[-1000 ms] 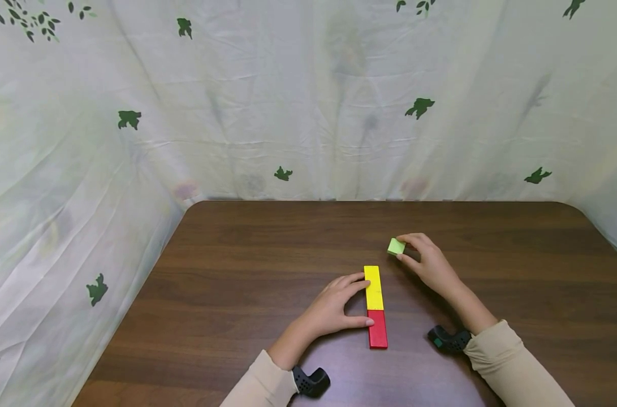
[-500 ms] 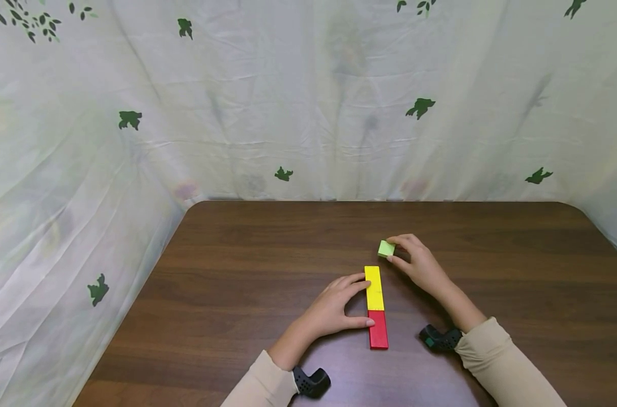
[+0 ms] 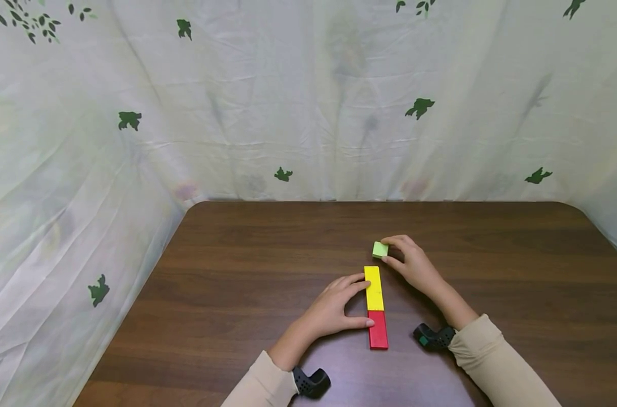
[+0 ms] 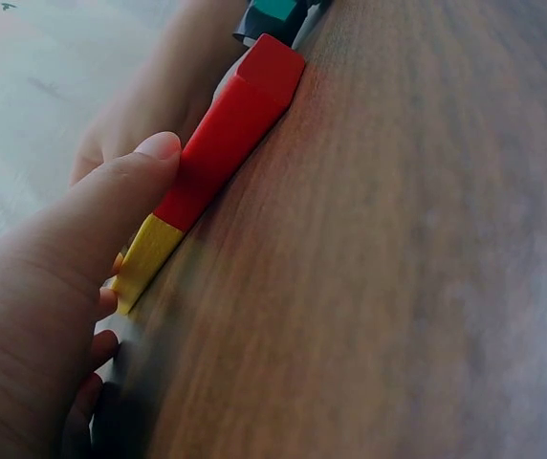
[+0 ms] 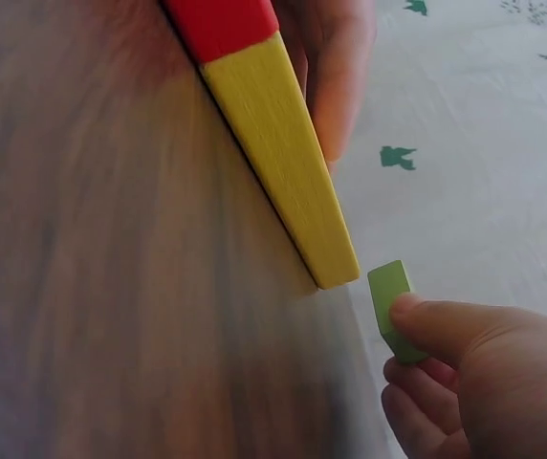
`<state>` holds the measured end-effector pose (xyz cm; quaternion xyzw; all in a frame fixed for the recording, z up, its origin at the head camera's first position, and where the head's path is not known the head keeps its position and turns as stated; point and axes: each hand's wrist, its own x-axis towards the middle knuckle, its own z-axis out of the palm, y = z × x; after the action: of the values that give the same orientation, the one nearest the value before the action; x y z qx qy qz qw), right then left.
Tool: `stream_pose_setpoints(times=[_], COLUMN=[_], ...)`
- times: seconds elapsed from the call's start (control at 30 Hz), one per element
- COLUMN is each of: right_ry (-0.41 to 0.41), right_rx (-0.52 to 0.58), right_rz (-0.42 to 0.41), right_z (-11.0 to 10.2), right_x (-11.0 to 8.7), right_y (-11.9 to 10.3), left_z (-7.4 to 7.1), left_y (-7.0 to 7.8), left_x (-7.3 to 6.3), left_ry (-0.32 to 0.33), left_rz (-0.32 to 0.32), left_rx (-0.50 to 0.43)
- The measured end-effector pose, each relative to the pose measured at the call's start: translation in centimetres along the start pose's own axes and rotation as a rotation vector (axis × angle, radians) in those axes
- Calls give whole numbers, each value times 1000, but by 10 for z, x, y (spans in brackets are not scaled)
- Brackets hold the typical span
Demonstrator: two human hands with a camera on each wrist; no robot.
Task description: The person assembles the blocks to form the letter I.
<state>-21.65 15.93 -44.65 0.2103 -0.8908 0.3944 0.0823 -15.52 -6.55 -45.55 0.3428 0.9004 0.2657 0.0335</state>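
A yellow block and a red block lie end to end in a line on the table. My left hand steadies the line from its left side, thumb on the red block and fingertips at the yellow one. Between thumb and fingers, my right hand pinches a small light green block. That block is just beyond the far end of the yellow block, with a small gap between them in the right wrist view.
The brown wooden table extends around the blocks on all sides. Behind it and on the left hangs a white cloth with green leaf prints. Each wrist wears a black device, one on the left and one on the right.
My right hand has moved left with the green block, from the right of the line to just past the yellow block's far end. The left hand and the other blocks have stayed put.
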Motion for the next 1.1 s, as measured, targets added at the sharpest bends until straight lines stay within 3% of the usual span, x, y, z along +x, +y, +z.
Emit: stream_pose_setpoints(times=[1.1], right_ry=[-115], right_rx=[6], right_rz=[-13], right_z=[14], right_x=[11], right_y=[0], left_z=[-1], left_y=[0], left_x=[0], left_ry=[6], left_rz=[9], left_rx=[5])
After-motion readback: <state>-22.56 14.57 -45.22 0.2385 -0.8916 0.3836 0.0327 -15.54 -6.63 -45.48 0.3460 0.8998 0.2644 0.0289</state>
